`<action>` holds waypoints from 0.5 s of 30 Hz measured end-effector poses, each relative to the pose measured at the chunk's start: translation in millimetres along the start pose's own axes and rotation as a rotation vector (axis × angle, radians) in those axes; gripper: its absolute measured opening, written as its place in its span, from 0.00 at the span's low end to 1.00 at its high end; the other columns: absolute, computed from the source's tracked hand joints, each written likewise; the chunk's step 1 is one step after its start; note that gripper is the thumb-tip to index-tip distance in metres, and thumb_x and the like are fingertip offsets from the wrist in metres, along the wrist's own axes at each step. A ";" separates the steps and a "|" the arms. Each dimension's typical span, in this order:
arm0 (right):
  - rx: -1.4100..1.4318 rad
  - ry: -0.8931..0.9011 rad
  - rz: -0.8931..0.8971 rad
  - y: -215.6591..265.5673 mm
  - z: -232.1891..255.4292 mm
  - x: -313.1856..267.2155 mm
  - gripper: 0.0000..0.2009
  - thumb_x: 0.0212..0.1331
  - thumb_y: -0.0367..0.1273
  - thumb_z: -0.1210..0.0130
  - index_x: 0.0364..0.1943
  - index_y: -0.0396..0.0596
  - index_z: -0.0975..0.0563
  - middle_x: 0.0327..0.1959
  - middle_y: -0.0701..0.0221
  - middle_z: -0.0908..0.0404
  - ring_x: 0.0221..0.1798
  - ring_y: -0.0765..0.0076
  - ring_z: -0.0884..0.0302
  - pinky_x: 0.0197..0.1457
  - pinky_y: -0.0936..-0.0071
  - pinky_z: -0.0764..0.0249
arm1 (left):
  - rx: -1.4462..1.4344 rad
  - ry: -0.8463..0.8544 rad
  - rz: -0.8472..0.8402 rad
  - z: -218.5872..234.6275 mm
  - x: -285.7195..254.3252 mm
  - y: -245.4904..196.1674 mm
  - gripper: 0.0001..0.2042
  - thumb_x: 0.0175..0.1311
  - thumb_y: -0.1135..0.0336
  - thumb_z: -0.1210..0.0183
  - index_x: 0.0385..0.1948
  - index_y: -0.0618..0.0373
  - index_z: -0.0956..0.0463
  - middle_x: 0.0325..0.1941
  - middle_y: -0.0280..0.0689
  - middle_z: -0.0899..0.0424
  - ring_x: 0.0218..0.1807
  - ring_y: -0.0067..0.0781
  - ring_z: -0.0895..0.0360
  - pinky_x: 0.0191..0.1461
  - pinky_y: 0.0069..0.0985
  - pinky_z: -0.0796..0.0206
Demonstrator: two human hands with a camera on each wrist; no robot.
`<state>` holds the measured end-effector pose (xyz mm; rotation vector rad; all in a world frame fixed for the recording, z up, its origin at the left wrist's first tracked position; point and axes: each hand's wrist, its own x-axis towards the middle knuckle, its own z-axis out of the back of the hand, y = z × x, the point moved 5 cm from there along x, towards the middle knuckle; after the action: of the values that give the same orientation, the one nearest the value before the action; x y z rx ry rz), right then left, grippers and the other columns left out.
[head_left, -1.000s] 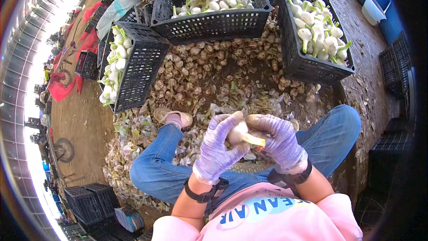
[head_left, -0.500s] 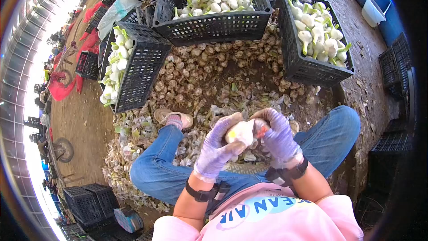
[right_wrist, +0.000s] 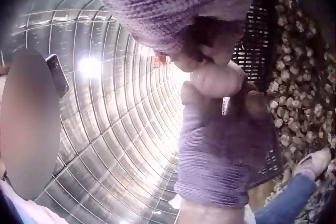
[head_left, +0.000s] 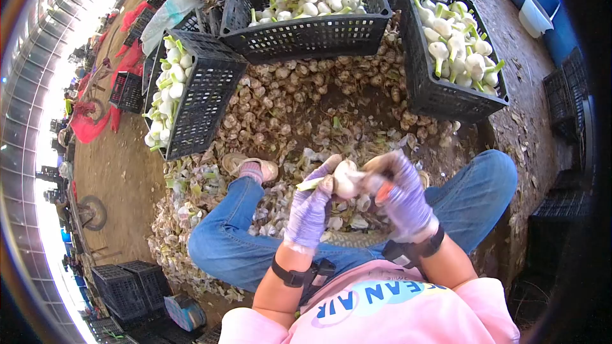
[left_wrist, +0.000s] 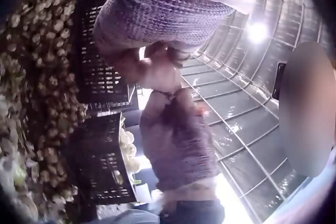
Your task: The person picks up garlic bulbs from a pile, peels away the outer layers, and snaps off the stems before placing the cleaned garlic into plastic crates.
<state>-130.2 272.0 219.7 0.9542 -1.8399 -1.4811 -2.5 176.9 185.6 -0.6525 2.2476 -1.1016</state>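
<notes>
A white garlic bulb (head_left: pixel 346 179) with a short green stem pointing left is held in front of the lap in the head view. The left hand (head_left: pixel 308 211), in a purple glove, grips it from the left around the stem side. Gloved too, the right hand (head_left: pixel 406 200) pinches at the bulb's right side, fingers curled, with a small orange-red thing showing by them. In the right wrist view the bulb (right_wrist: pixel 217 79) lies between the fingers of both hands. The left wrist view shows the bulb (left_wrist: pixel 160 74) dimly, with fingertips from both sides meeting at it.
Black crates of peeled garlic stand at the left (head_left: pixel 203 99), back (head_left: pixel 306 39) and right (head_left: pixel 456 100). Unpeeled bulbs (head_left: pixel 274 99) cover the ground between them, and loose skins (head_left: pixel 191 207) lie around the person's legs. A person sits partly visible behind the crates.
The bulb has turned, its stem now pointing left instead of right as at first. The left fingers have shifted round it, and the right hand has moved slightly at its side.
</notes>
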 end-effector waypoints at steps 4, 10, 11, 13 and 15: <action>0.543 -0.275 -0.019 -6.7 38.4 26.5 0.08 0.56 0.31 0.43 0.32 0.44 0.30 0.34 0.64 0.25 0.33 0.73 0.26 0.39 0.80 0.28 | -0.150 0.032 -0.071 -9.1 -6.1 -8.3 0.34 0.52 0.49 0.37 0.55 0.65 0.35 0.49 0.43 0.23 0.51 0.35 0.25 0.53 0.28 0.29; -0.257 0.028 0.008 -0.5 36.0 6.7 0.21 0.52 0.25 0.41 0.53 0.44 0.30 0.48 0.66 0.25 0.47 0.71 0.26 0.53 0.75 0.30 | -0.280 0.075 -0.018 0.3 5.6 -4.4 0.32 0.55 0.50 0.39 0.55 0.64 0.35 0.49 0.40 0.24 0.48 0.30 0.23 0.48 0.23 0.26; -0.155 0.101 -0.090 -5.7 27.3 1.4 0.22 0.51 0.25 0.40 0.53 0.43 0.29 0.48 0.68 0.25 0.51 0.71 0.28 0.56 0.72 0.33 | -0.287 0.087 -0.011 -0.8 6.9 -3.0 0.31 0.56 0.50 0.39 0.55 0.64 0.35 0.48 0.39 0.24 0.46 0.30 0.23 0.47 0.23 0.27; 0.026 0.207 -0.072 -6.5 12.2 -3.3 0.28 0.50 0.26 0.38 0.57 0.43 0.33 0.53 0.67 0.28 0.55 0.70 0.31 0.59 0.72 0.35 | -0.254 0.028 0.008 -2.6 8.7 1.5 0.30 0.57 0.50 0.40 0.54 0.64 0.34 0.47 0.39 0.23 0.46 0.30 0.23 0.48 0.25 0.28; 0.103 0.235 0.027 -18.9 0.0 -3.8 0.37 0.48 0.26 0.36 0.64 0.43 0.42 0.59 0.68 0.33 0.59 0.71 0.36 0.61 0.72 0.37 | -0.197 0.025 0.026 -4.7 17.9 4.2 0.29 0.56 0.52 0.39 0.54 0.62 0.34 0.48 0.39 0.24 0.47 0.32 0.24 0.48 0.28 0.28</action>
<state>-124.8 272.7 201.2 1.0987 -1.7634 -1.2114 -19.5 170.5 179.9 -0.6891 2.3995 -0.8872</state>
